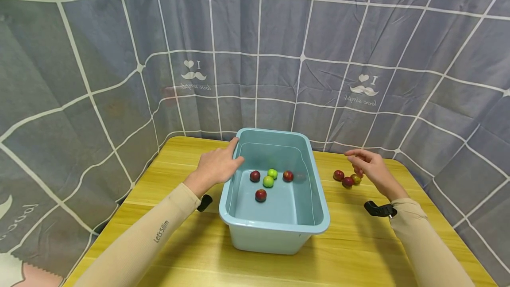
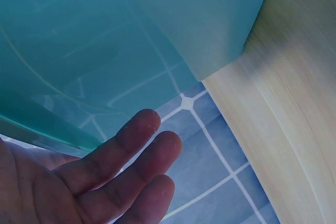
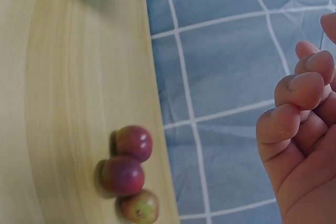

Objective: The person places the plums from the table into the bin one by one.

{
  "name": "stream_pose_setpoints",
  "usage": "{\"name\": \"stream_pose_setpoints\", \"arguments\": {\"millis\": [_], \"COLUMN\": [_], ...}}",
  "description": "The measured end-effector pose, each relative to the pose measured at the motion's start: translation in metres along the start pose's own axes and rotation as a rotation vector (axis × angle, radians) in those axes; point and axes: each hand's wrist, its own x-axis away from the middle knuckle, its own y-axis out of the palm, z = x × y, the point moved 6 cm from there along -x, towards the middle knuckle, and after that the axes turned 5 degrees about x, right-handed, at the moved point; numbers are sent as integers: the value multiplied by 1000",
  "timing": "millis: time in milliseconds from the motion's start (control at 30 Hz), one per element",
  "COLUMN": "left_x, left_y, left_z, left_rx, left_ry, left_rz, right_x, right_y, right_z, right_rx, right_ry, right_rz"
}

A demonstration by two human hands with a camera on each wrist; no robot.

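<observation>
A light blue plastic tub (image 1: 275, 229) stands on the table, with dark red plums (image 1: 260, 195) and two green fruits (image 1: 268, 181) on its floor. My left hand (image 1: 217, 163) rests at the tub's left rim, index finger along it and thumb over the inside. Its other fingers (image 2: 152, 150) extend loosely outside the tub wall (image 2: 157, 19) in the left wrist view. To the right of the tub, my right hand (image 1: 372, 169) hovers with loosely bent fingers, nothing in them. Below it lie two dark red plums (image 1: 347, 182) and a yellowish-green one (image 3: 140, 206), close together.
The yellow wood-grain table (image 1: 191, 242) carries everything. A grey-blue curtain (image 1: 279, 34) with white grid lines hangs around its back and sides. Black straps (image 1: 380, 209) circle the wrists, over beige sleeves (image 1: 422, 242).
</observation>
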Motion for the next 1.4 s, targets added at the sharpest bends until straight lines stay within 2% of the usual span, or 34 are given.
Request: {"name": "stream_pose_setpoints", "arguments": {"millis": [433, 700, 967, 1400], "left_x": [0, 0, 0, 0], "left_y": [1, 0, 0, 1], "left_z": [-2, -2, -1, -2], "left_rx": [6, 6, 6, 6], "left_ry": [0, -2, 0, 2], "left_rz": [-1, -1, -4, -5], "right_x": [7, 9, 12, 18], "right_y": [-2, -1, -1, -1], "right_z": [29, 54, 67, 95], "right_rx": [-38, -69, -60, -122], "right_ry": [12, 64, 84, 165], "right_rz": [39, 29, 47, 84]}}
